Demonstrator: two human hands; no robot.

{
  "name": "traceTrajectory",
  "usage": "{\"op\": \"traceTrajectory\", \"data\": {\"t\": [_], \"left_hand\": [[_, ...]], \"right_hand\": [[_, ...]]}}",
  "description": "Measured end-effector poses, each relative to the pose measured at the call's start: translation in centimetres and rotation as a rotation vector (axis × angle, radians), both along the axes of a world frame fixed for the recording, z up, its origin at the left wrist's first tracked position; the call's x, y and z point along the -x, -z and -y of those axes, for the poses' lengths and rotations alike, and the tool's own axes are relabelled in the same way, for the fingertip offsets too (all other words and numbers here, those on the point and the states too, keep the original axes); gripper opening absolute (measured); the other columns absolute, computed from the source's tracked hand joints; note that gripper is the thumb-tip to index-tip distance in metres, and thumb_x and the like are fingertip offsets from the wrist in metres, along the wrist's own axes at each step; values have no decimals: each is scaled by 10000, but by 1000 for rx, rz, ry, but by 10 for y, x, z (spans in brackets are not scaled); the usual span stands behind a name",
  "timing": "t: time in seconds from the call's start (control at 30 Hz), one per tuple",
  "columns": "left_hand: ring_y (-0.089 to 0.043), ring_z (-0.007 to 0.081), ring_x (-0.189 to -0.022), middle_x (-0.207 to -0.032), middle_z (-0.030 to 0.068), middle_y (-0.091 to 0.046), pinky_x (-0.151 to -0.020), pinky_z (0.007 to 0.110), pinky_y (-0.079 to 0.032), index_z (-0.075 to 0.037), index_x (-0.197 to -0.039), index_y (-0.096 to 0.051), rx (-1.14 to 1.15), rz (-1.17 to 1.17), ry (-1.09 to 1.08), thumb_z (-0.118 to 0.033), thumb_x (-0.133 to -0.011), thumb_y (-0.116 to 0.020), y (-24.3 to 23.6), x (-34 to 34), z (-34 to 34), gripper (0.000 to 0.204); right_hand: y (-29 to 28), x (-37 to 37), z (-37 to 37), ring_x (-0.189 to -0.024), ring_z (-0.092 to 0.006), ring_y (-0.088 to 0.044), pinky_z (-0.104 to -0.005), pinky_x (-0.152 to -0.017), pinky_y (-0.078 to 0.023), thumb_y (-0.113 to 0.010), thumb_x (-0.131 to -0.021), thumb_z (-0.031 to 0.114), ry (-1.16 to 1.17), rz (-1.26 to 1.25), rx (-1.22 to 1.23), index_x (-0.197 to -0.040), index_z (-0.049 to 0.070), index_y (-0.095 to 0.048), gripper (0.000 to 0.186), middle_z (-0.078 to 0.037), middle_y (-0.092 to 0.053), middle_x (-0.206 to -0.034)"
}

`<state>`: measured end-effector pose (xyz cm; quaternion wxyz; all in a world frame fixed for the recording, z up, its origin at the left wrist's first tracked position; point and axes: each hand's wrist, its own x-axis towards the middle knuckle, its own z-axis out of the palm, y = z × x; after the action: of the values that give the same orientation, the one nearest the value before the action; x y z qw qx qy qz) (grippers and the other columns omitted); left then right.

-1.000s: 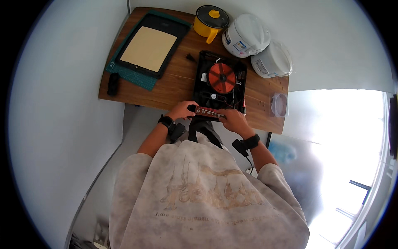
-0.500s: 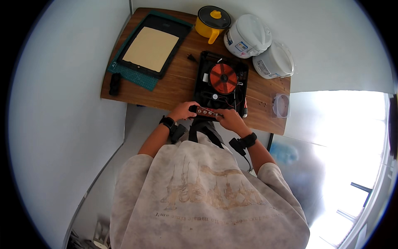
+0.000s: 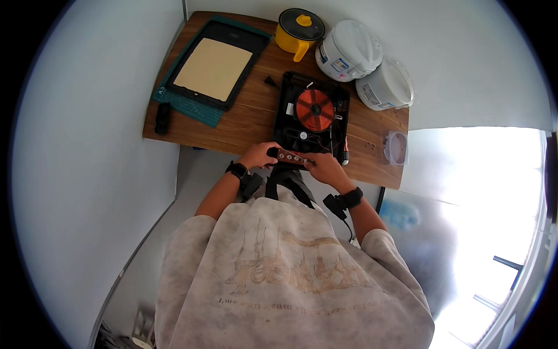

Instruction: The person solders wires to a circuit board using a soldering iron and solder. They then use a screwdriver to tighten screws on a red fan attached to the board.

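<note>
An opened induction cooker base (image 3: pixel 281 116) lies on the wooden table in front of me, its round copper coil (image 3: pixel 315 110) and inner wiring showing. At its near edge is a narrow brown control board (image 3: pixel 289 156) with several round pale parts in a row. My left hand (image 3: pixel 257 156) grips the board's left end, thumb and fingers closed on it. Closed around the right end is my right hand (image 3: pixel 326 168). The fingertips of both hands are partly hidden, and whether the right one also holds a small tool cannot be told.
A black tray (image 3: pixel 256 43) with a beige panel (image 3: pixel 212 68) sits on a green cutting mat (image 3: pixel 192 110). A yellow pot (image 3: pixel 288 41) and two white rice cookers (image 3: pixel 349 51) stand behind. Screws lie near a clear round container (image 3: pixel 395 148) at right. A plug (image 3: pixel 269 80) lies beside the base.
Both hands keep their hold on the board at the same place. The whole view has shifted very slightly.
</note>
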<state>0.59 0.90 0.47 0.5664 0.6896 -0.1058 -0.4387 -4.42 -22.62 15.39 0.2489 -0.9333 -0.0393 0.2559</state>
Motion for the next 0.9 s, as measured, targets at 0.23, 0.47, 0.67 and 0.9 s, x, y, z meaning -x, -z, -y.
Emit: {"op": "traceTrajectory", "data": {"t": [0.23, 0.47, 0.67, 0.9], "left_hand": [[-715, 153, -687, -1027, 81, -678, -486, 260, -522, -115, -1292, -518, -22, -49, 79, -56, -886, -688, -7, -8, 1, 444], [-714, 168, -657, -1047, 102, -671, -474, 275, -532, -129, -1318, -506, -42, -91, 122, -72, -904, -668, -12, -10, 0, 448], [-627, 137, -529, -889, 86, -697, -452, 280, -509, -154, -1366, -471, -124, -89, 183, -150, -967, -597, -19, -12, 2, 418], [-554, 104, -495, -809, 71, -682, -444, 282, -485, -184, -1375, -443, -112, -77, 173, -271, -1048, -465, -2, -8, 7, 339]], "right_hand": [[8, -4, 3, -913, -425, -669, -522, -867, -525, -571, -884, 241, -37, -3, 8, -1225, 203, -691, 364, -230, -702, -946], [13, 0, 2, -810, -394, -675, -435, -757, -527, -608, -883, 166, -52, 56, 6, -1198, 130, -698, 329, -231, -685, -871], [12, -4, 1, -904, -440, -664, -525, -860, -523, -572, -880, 217, -56, 1, 7, -1227, 200, -689, 367, -256, -690, -922], [1, -2, -7, -884, -444, -664, -527, -849, -525, -562, -877, 208, -47, -1, 41, -1236, 209, -684, 379, -259, -686, -901]]}}
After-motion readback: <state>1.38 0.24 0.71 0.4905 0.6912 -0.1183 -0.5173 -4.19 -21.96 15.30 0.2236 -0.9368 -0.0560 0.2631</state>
